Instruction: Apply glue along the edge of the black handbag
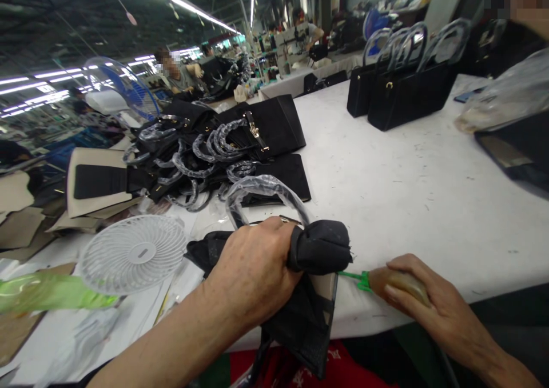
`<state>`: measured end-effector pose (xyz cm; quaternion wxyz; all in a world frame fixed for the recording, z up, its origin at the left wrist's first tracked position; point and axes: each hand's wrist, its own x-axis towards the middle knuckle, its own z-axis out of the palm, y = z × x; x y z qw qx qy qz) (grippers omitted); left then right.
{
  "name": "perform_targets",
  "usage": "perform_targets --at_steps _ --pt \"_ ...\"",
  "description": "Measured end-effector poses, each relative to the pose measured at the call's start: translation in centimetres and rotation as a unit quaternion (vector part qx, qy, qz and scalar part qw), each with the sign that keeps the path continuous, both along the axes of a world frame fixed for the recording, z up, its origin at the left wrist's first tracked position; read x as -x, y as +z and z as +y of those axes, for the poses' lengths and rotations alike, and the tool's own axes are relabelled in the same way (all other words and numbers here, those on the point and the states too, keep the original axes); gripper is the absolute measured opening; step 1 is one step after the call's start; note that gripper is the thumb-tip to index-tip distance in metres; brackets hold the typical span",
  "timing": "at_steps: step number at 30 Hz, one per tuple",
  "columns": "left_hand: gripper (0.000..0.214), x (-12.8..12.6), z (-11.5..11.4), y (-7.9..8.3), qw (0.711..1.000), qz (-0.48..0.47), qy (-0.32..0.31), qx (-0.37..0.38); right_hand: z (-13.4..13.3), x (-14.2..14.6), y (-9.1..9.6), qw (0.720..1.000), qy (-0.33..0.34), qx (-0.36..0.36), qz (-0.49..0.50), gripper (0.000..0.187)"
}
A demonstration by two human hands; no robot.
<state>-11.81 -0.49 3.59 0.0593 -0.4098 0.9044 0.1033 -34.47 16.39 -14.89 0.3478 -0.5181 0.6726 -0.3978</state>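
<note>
My left hand (257, 268) is closed around bunched black cloth of a black handbag (311, 334). A wad of the gathered cloth (323, 247) sticks out to the right of the fist. The bag's plastic-wrapped handle (268, 187) arches up behind my knuckles. In my right hand (437, 305) is a tool with a bulbous brown handle (398, 285) and a thin green front end (362, 280). Its tip points left at the bag, just below the wad; whether it touches cannot be made out.
Black handbags with wrapped handles lie piled (214, 148) at the back left of the white table (412, 205). Finished-looking bags (403, 91) stand at the back right. A white fan (141, 255) is at the left, near green plastic (51, 292). Other people work farther off.
</note>
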Motion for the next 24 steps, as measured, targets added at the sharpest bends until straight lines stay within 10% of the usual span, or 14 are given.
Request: perform_targets --at_steps 20,24 --pt "0.014 -0.9 0.7 -0.1 1.000 -0.012 0.003 -0.013 1.5 -1.1 0.9 0.989 0.065 -0.077 -0.112 0.029" --pt "0.014 -1.1 0.9 0.2 1.000 -0.024 0.003 -0.016 1.9 -1.8 0.9 1.000 -0.004 -0.013 -0.013 0.021"
